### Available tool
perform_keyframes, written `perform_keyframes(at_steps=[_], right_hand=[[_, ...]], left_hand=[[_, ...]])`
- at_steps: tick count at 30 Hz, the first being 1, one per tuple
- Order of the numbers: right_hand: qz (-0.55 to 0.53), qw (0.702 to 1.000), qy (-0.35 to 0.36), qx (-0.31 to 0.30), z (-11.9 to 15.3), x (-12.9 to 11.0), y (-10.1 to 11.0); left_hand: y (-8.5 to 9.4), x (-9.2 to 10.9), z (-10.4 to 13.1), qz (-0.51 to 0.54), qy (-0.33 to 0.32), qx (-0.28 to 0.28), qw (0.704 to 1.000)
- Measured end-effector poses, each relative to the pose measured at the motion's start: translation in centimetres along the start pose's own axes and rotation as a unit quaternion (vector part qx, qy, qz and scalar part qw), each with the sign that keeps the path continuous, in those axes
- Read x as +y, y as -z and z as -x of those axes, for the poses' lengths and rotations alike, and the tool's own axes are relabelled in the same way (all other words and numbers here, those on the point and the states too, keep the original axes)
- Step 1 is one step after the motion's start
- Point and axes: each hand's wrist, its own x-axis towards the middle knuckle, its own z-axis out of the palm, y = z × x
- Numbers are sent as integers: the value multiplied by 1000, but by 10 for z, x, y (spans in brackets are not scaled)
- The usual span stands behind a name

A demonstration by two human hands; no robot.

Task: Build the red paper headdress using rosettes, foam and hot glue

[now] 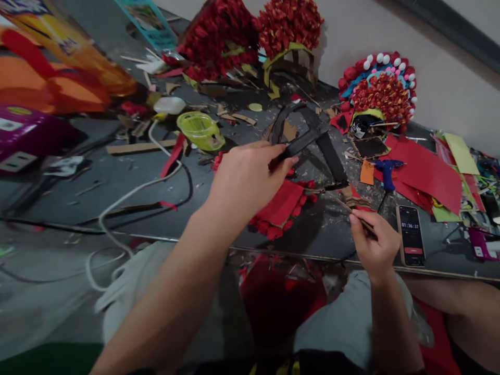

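Note:
My left hand (248,182) is closed on one band of a black frame (330,156) made of flat strips, holding it above the table. In my right hand (375,242) a thin brown stick (342,204) is pinched between thumb and fingers. The stick's far end points toward the lower end of the black strip; whether they touch I cannot tell. Below my left hand lies a red piece (279,205) edged with red crumpled bits, partly hidden. A blue glue gun (387,172) rests on red sheets (425,174) beyond my right hand.
Red flowery headpieces (291,26) stand along the wall, one with white and blue trim (378,91). A phone timer (411,234) lies at the right edge. A yellow-green plastic dish (200,130), a white cable (136,186) and scraps cover the left. Another person's arm (461,307) shows lower right.

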Motion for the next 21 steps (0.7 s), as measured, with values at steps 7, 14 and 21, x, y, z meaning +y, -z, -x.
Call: perform_keyframes(at_steps=[7, 14, 21], right_hand=[[72, 996, 58, 16, -6, -3, -11], [155, 982, 77, 81, -7, 0, -1], [96, 992, 77, 22, -7, -2, 2]], left_hand=[[-2, 1, -1, -18, 5, -17, 1000], [-3, 3, -2, -24, -3, -40, 999], [2, 6, -3, -18, 9, -66, 998]])
